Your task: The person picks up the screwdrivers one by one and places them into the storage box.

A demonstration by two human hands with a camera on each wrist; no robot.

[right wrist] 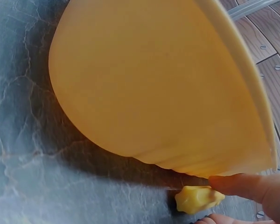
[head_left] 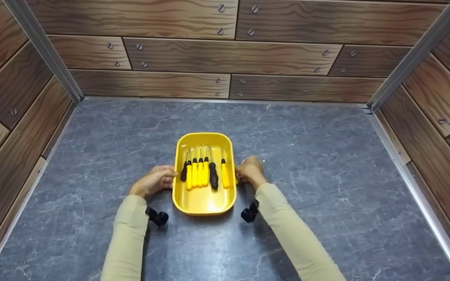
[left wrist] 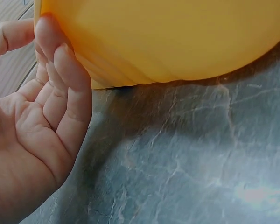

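Note:
A yellow tray [head_left: 203, 201] with rounded corners holds several screwdrivers [head_left: 200, 171], some yellow-handled and some black-handled, shafts pointing to the far end. My left hand [head_left: 155, 181] holds the tray's left side, thumb at the rim and curled fingers [left wrist: 72, 84] against the outer wall. Close by the right wall, my right hand [head_left: 251, 171] has its fingers bent around a yellow-handled screwdriver [right wrist: 196, 199] outside the tray. Only the fluted end of that handle shows clearly; its shaft is hidden. The right index finger [right wrist: 238, 184] lies along the tray's lower wall.
The tray stands on a grey marbled surface [head_left: 326, 187]. Wood-patterned panels [head_left: 229, 56] enclose the back and both sides, with metal strips [head_left: 416, 195] along the edges. A black wrist camera [head_left: 158, 217] sits below the left hand, another [head_left: 249, 212] below the right.

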